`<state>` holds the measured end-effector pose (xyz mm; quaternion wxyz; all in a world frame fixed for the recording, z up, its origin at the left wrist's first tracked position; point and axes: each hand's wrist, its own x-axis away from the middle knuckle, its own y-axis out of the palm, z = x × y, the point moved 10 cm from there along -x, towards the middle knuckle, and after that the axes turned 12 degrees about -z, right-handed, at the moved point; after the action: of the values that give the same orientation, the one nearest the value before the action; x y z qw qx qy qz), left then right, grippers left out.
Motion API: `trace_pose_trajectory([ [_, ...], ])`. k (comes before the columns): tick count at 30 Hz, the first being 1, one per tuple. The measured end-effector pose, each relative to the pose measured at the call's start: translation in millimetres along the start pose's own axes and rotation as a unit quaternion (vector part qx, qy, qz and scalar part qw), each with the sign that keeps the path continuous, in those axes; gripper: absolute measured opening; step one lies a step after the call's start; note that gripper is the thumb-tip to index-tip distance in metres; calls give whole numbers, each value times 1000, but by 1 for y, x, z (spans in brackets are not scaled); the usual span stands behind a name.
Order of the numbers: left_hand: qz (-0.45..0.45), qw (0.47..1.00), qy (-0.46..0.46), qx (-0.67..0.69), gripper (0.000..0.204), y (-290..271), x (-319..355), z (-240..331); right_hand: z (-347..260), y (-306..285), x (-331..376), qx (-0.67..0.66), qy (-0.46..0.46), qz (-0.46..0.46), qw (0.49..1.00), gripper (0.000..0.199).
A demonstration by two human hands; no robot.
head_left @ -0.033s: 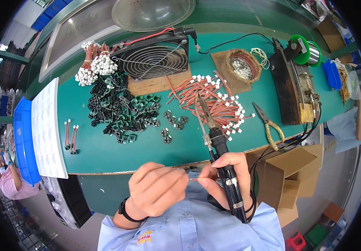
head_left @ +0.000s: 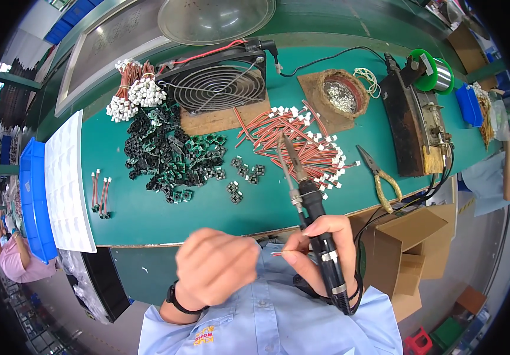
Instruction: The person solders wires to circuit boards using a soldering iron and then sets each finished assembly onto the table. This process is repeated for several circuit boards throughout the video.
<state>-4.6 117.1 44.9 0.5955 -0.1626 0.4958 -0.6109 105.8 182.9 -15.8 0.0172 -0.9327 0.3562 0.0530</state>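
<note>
Below the near table edge (head_left: 207,234), a thin red wire (head_left: 287,252) is pinched between thumb and forefinger of the right hand (head_left: 320,251), which also clasps the black soldering iron (head_left: 320,236); the left hand (head_left: 216,266) is curled shut at the wire's other end, its grip hidden. For a clean step, the wire is best kept taut and the hot tip (head_left: 284,145) pointed away over the table.

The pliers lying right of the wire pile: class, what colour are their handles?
Yellow. The pliers lie on the green bench top, best seen in the head view.
</note>
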Motion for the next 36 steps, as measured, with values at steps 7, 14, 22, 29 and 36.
trace_pose_trajectory([
  [7,4,964,-171,203,14,8,3,-33,8,-8,5,-82,6,45,996,43],
  [14,-53,944,-154,286,15,36,0,-25,7,-1,5,-10,14,1,1000,43],
  [22,27,953,-283,102,18,22,20,-75,11,-20,15,20,5,79,997,41],
  [29,-23,955,-286,-80,25,38,5,-78,12,-21,14,13,10,80,997,41],
  [36,-64,969,-232,55,26,44,10,-65,17,-24,10,-13,14,86,996,40],
])
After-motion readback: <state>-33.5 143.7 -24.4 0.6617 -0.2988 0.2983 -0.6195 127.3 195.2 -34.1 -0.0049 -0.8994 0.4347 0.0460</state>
